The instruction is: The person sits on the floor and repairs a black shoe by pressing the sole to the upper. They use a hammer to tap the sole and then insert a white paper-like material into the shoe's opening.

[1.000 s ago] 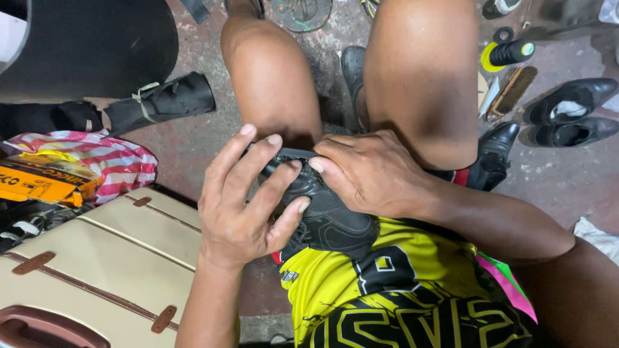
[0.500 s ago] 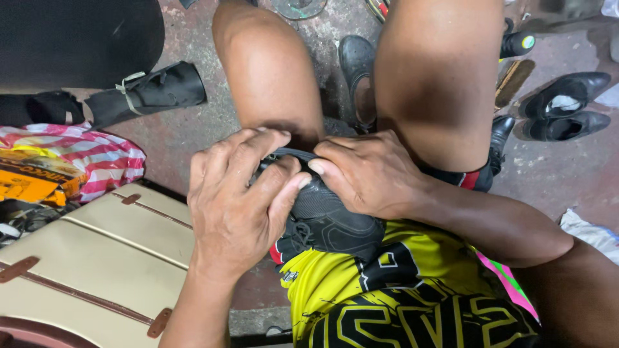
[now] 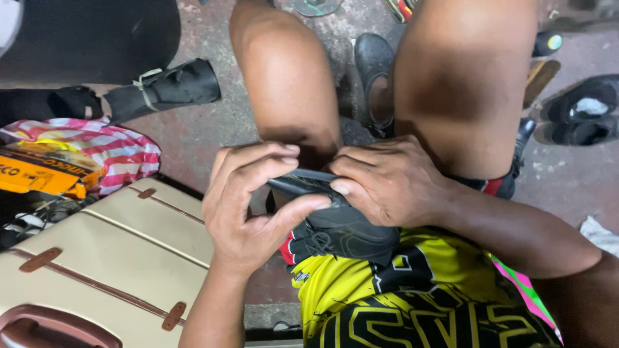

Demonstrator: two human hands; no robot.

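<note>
A black lace-up shoe [image 3: 338, 232] rests on my lap between my knees, its toe pointing away from me. My left hand [image 3: 248, 206] curls around the toe end, with the thumb pressed under the front edge and the fingers over the top. My right hand [image 3: 387, 183] grips the same toe end from the right side, fingertips pinching the edge of the sole. Both hands touch each other's side of the shoe. The heel of the shoe lies against my yellow and black shirt [image 3: 387, 303].
A beige suitcase [image 3: 97, 270] with brown straps lies at the lower left. A red-striped bag [image 3: 109, 151] and an orange box [image 3: 45, 174] sit beside it. A rolled black bundle [image 3: 161, 87] lies on the concrete floor. More black shoes [image 3: 580, 116] lie at the right; one black shoe [image 3: 374, 64] between my legs.
My left hand has slid its fingers further over the shoe's toe, and the toe edge now shows between both hands. The view has shifted slightly downward.
</note>
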